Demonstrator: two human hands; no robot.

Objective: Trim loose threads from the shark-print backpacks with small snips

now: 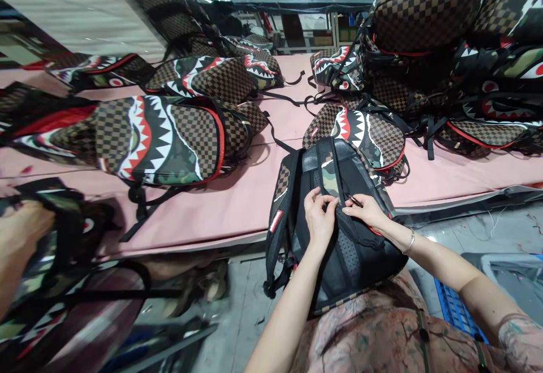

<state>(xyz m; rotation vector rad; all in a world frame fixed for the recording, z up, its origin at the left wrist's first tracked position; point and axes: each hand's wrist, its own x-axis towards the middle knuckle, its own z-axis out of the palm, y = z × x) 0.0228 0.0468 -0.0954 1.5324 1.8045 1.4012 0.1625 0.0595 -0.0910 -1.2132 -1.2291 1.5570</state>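
Observation:
A black backpack (352, 260) with checkered sides leans against the table edge in front of me, its padded back and shoulder straps facing up. My left hand (321, 217) is at the upper middle of its back panel, thumb and fingertip pinched together beside a black strap (338, 175). What lies in that pinch is too small to make out. Close by on the right, my right hand (368, 213) holds a small dark pointed tool (355, 200) that looks like thread snips. Its tip points toward the left fingertips. A camouflage patch (330, 176) shows above the hands.
Shark-mouth checkered backpacks (165, 138) lie along the pink table (169, 223), with a tall pile (424, 14) at the back right. On the left, another person's hand (31, 220) grips a bag. A blue crate (458, 305) stands at lower right.

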